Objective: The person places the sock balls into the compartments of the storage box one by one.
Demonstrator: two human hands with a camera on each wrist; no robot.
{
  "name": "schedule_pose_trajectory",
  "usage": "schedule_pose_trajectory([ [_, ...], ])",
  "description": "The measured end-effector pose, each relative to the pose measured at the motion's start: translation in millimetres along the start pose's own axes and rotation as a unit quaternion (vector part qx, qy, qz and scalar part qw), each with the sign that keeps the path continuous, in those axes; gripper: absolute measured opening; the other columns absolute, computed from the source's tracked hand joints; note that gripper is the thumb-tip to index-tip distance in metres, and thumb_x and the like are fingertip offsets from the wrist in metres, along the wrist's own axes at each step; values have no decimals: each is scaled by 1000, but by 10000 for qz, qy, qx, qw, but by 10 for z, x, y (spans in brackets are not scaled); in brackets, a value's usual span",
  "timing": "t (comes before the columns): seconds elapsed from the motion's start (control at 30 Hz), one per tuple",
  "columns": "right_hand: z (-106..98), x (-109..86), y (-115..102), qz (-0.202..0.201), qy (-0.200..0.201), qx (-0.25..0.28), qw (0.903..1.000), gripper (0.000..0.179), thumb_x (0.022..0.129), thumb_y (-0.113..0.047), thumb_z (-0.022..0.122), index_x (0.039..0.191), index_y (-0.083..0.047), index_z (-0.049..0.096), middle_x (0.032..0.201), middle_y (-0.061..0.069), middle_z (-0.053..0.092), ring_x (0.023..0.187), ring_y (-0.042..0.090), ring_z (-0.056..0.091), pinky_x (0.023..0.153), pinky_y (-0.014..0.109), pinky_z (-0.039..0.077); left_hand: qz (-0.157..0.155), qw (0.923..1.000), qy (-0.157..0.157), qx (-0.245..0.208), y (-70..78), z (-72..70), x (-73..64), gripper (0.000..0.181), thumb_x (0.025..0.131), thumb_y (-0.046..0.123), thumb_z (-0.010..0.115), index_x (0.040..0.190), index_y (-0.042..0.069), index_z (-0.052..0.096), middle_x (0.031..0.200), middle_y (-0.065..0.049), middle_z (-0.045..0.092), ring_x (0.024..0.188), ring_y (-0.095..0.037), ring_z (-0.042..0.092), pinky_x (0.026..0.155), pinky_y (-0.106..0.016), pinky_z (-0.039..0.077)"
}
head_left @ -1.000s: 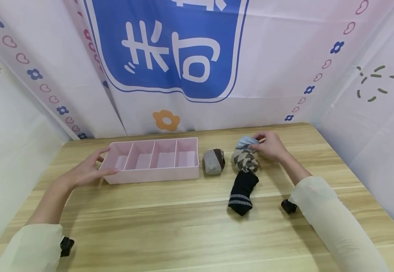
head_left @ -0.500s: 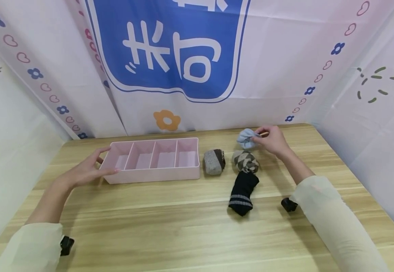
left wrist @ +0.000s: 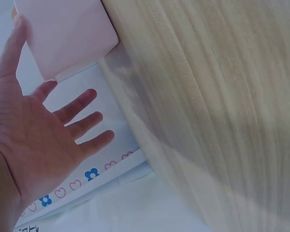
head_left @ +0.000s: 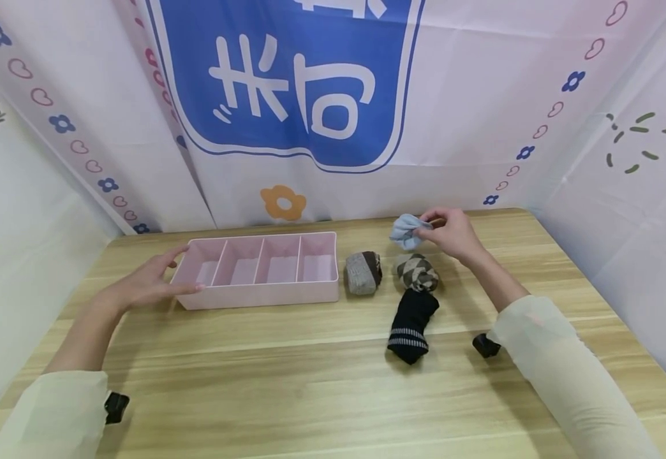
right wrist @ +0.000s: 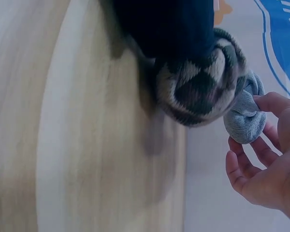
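Observation:
My right hand (head_left: 453, 234) pinches a light-blue rolled sock (head_left: 406, 231) between thumb and fingers, near the table's back edge. In the right wrist view the same blue sock (right wrist: 245, 113) shows behind a checkered rolled sock (right wrist: 200, 87). Just in front of the right hand lies that checkered sock (head_left: 417, 273), touching a black sock with grey stripes (head_left: 411, 326). A grey and brown rolled sock (head_left: 363, 273) sits between them and the pink divided box (head_left: 258, 294). My left hand (head_left: 143, 282) spans the box's left end, thumb and forefinger touching it; its other fingers (left wrist: 84, 123) extend freely.
The wooden table (head_left: 287, 382) carries everything and stretches toward the front. A white cloth backdrop (head_left: 453, 95) with a blue printed sign rises behind its back edge. Cloth walls also stand at left and right. The box's compartments hold nothing visible.
The right hand has lifted the light-blue sock off the checkered one, back and then slightly left. The left hand and the box stay in place.

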State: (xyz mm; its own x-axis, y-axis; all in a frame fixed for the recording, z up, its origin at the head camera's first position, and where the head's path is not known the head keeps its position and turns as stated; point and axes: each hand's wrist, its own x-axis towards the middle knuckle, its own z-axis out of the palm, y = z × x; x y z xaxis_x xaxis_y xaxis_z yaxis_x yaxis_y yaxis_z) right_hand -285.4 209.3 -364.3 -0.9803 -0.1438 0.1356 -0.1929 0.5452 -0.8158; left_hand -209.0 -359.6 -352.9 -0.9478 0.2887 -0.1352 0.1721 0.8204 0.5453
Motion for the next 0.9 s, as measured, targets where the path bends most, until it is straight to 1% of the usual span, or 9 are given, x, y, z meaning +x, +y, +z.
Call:
schedule_pose_trajectory([
  [0.1,29,1,-67,-27,-88,22,10000,25,94,-12,75,112,5,69,117,22,67,107,33,63,76,23,52,-54,10000,-42,32,5,-2,1,104,93,41,73,164,-1,11,153,-40,31,132,-56,40,98,-75,39],
  [0.17,48,1,-115,-70,-155,43,9998,25,94,-10,75,112,5,69,118,22,67,109,34,64,78,24,53,-62,10000,-26,62,-7,2,3,104,93,42,73,165,-1,10,156,-41,27,135,-58,36,101,-78,35],
  [0.27,74,5,-176,-242,-217,42,9995,24,93,-9,76,111,6,69,117,23,68,111,36,64,79,26,54,16,9999,48,92,-29,11,8,105,92,41,74,165,-1,11,158,-43,23,141,-62,28,105,-80,28],
  [0.37,92,9,-230,-416,-235,52,9988,22,92,-7,76,109,6,71,114,23,69,110,37,64,77,27,55,71,9999,85,108,-44,18,11,105,92,40,75,165,-1,11,159,-43,21,142,-63,24,106,-80,25],
  [0.43,104,8,-267,-512,-248,56,9984,21,91,-6,76,108,6,71,111,22,70,108,36,64,76,27,54,49,9999,66,109,-45,23,10,105,92,40,75,165,-1,11,159,-42,21,142,-63,25,106,-80,26],
  [0.57,140,-3,-350,-648,-293,85,9974,19,90,-3,76,107,5,73,108,21,71,106,34,64,76,30,54,-95,9999,-92,21,-26,14,1,104,94,42,72,165,-1,8,156,-42,24,136,-60,34,100,-79,35],
  [0.67,172,-14,-405,-752,-301,32,9967,18,90,-3,76,106,5,74,107,21,72,104,34,65,76,30,54,-145,9996,-198,-111,4,-12,-4,102,95,40,71,164,-3,9,154,-43,26,132,-60,38,98,-77,39],
  [0.77,207,-22,-451,-827,-306,1,9961,17,90,-3,76,105,4,76,106,20,73,103,33,65,75,30,54,-197,9992,-290,-207,37,-35,-6,102,95,38,72,163,-4,10,154,-45,26,131,-63,38,99,-76,39],
  [0.9,255,-29,-510,-880,-363,40,9955,17,90,-4,76,105,3,76,105,19,74,101,31,65,73,29,54,-330,9986,-395,-150,63,-54,-9,103,95,39,72,163,-4,9,154,-46,24,131,-63,39,101,-76,38],
])
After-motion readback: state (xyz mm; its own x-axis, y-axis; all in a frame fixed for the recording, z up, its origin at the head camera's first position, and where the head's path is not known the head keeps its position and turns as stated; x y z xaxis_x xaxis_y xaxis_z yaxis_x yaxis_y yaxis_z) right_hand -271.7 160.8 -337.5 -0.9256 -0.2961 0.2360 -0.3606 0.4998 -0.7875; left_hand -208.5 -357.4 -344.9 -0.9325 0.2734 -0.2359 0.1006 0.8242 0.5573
